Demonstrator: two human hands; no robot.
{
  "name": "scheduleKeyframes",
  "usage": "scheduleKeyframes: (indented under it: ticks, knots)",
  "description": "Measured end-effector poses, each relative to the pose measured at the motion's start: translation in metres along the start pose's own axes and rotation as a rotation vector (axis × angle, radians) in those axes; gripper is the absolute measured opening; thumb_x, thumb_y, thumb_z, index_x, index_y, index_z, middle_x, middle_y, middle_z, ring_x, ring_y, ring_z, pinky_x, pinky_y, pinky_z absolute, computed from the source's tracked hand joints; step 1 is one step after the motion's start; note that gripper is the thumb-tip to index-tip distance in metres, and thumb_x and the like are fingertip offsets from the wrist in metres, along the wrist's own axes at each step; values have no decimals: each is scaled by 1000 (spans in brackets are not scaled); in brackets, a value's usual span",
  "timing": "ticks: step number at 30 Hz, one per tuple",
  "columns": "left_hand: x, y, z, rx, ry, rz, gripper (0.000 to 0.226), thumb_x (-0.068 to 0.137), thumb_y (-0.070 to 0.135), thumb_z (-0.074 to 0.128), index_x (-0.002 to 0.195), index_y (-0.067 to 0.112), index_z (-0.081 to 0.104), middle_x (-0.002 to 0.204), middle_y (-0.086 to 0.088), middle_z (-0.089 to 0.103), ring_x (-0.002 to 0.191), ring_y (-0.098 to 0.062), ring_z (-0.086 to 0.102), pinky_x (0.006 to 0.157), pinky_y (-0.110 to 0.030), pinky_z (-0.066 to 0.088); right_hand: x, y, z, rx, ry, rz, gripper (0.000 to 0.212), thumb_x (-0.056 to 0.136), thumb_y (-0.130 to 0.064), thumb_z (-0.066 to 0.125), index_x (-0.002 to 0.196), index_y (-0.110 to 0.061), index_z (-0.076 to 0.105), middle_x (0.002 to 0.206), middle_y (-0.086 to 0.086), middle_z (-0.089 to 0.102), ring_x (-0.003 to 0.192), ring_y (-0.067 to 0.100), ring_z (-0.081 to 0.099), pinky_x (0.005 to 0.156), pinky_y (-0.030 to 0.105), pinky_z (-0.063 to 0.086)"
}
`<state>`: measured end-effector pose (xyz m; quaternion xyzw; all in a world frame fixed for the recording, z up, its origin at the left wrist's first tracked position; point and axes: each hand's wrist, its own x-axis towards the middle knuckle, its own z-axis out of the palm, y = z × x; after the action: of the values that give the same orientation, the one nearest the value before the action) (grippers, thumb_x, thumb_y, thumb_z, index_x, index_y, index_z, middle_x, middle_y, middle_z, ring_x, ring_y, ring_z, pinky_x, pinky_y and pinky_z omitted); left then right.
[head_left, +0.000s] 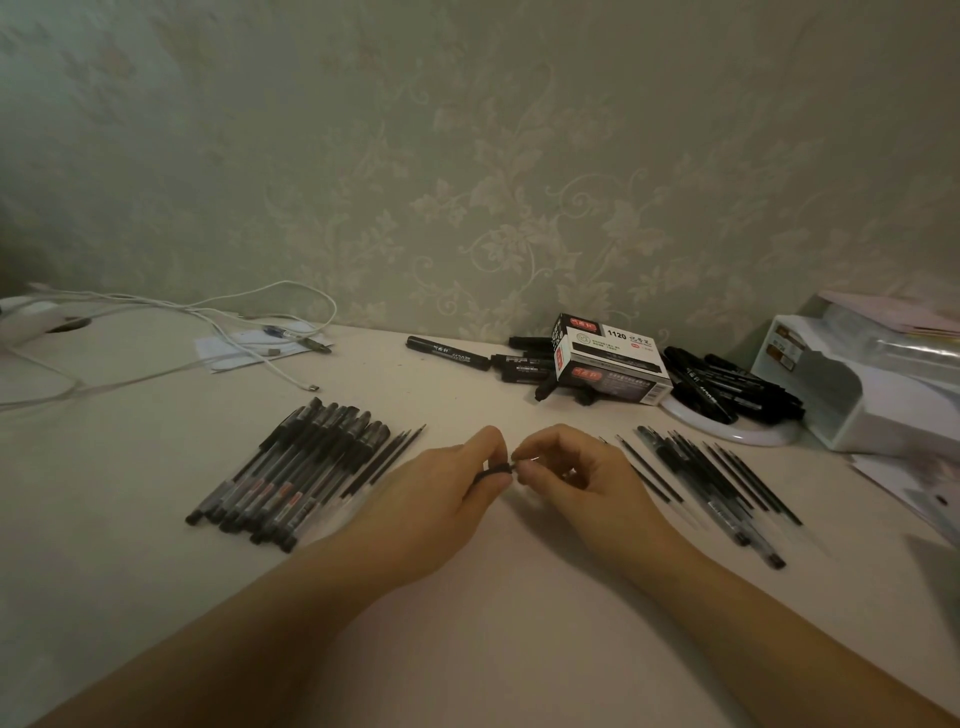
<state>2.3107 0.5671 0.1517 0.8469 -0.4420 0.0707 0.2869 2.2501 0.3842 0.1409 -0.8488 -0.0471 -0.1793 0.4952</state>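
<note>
Black pen (496, 471) is pinched at both ends by left hand (441, 499) and right hand (571, 478). I'd keep it straight and twist gently.

Pale table (130, 467): matt, smooth. Bunch of gel pens (291, 478): clear plastic barrels, slight gleam; black caps duller. The small black part (497, 470) between the fingers: dull, plastic-looking. Loose markers (448, 353): black plastic, satin. Printed box (613, 364): card, glossy. Embossed wallpaper (467, 182), faint sheen. White organizer (852, 410): smooth glossy plastic. White dish (753, 435): smooth, shiny; ceramic or plastic unclear.
</note>
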Motion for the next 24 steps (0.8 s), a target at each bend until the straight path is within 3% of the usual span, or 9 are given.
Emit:
scheduleKeyframes:
  ticks: [3,7,13,15,18,21,24]
  knots:
    - [0,-1,0,-7,11,10,9,98,40,42,96,31,42,62,4,48,58,-11,49,53,-33,38,0,0,1,19,10,7,6,92,-35,66,97,-38,67,92,-12,68,76,3,60,69,16,47]
    - [0,-1,1,10,-3,12,8,99,41,42,97,33,41,62,5,49,58,-10,50,51,-28,37,1,2,1,-9,-11,13,10,95,-34,62,89,-31,69,79,-7,70,72,4,62,69,21,47]
    - [0,-2,1,2,-1,0,8,98,41,42,96,34,41,63,4,50,59,-10,51,54,-34,43,0,3,1,7,2,-4,8,92,-34,66,98,-38,66,95,-13,69,76,5,62,69,20,50]
    - [-1,-2,1,-1,-1,7,8,98,42,42,96,34,41,63,5,50,58,-10,50,53,-33,42,1,3,2,21,8,2,6,93,-39,62,94,-35,67,89,-10,70,74,6,63,68,19,49]
    - [0,-3,2,16,0,8,8,98,42,41,96,34,41,62,4,50,57,-8,49,48,-26,35,2,4,1,1,-4,13,8,94,-32,63,88,-32,68,79,-7,70,74,9,64,72,27,50]
    - [0,-3,2,14,-2,-1,9,98,43,41,98,34,42,63,4,51,58,-9,51,51,-31,42,2,4,1,-8,-21,5,10,93,-25,66,94,-36,67,89,-10,71,78,10,64,74,32,54]
    - [0,-2,1,-2,2,-1,7,98,41,41,96,34,41,63,4,50,58,-10,50,52,-32,41,1,2,1,24,-10,8,9,91,-38,66,100,-39,66,97,-11,69,79,10,64,73,26,53]
